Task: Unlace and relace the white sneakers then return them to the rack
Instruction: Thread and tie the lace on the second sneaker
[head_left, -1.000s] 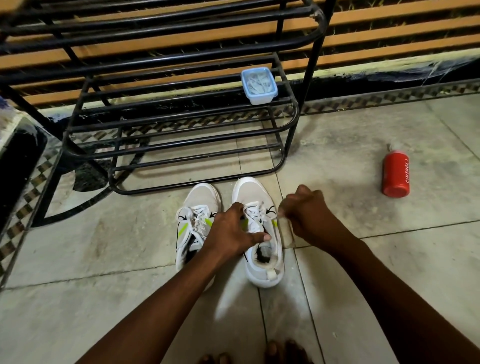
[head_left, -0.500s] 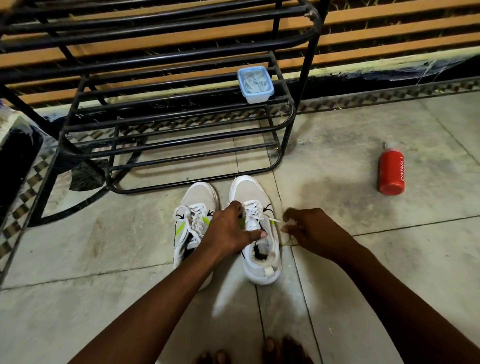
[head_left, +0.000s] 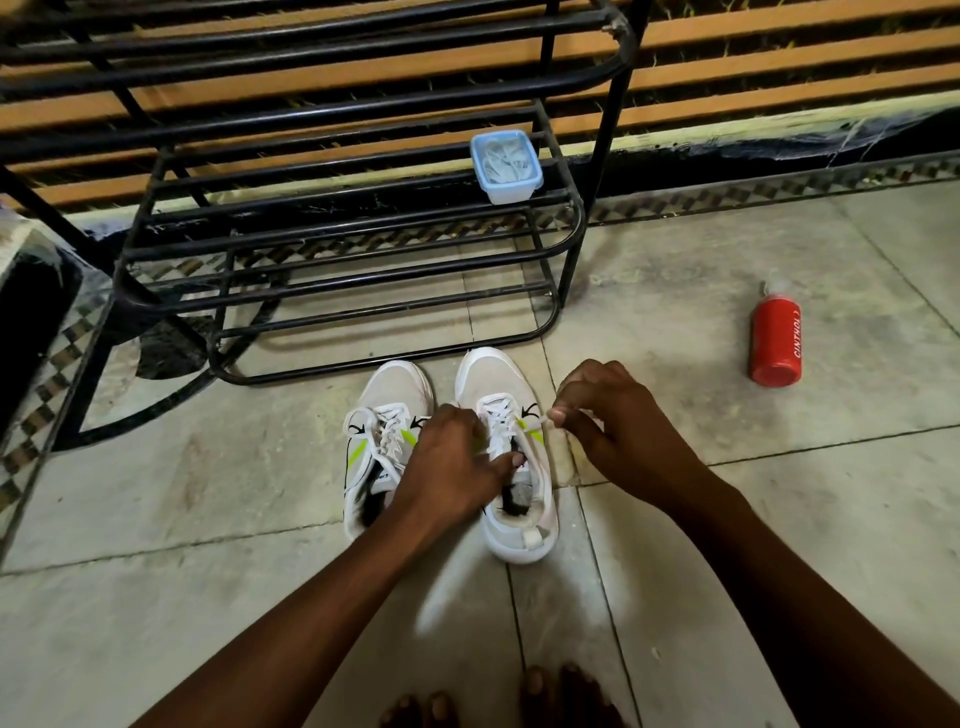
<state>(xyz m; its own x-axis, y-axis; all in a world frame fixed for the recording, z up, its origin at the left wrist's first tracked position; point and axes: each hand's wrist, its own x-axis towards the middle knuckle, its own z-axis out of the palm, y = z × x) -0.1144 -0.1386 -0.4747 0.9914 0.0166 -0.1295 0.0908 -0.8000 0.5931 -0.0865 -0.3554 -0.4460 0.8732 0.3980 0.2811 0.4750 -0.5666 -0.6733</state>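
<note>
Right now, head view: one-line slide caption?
Right hand pinches white lace of right white sneaker; left hand steadies it.

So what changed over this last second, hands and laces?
The right hand, still pinching the lace end of the right sneaker, dropped low beside the shoe half a second ago and has now come back up, the lace running taut from the eyelets. The left hand kept its grip on that sneaker's tongue area. Left sneaker, rack, blue-lidded box and red bottle stayed put.
</note>
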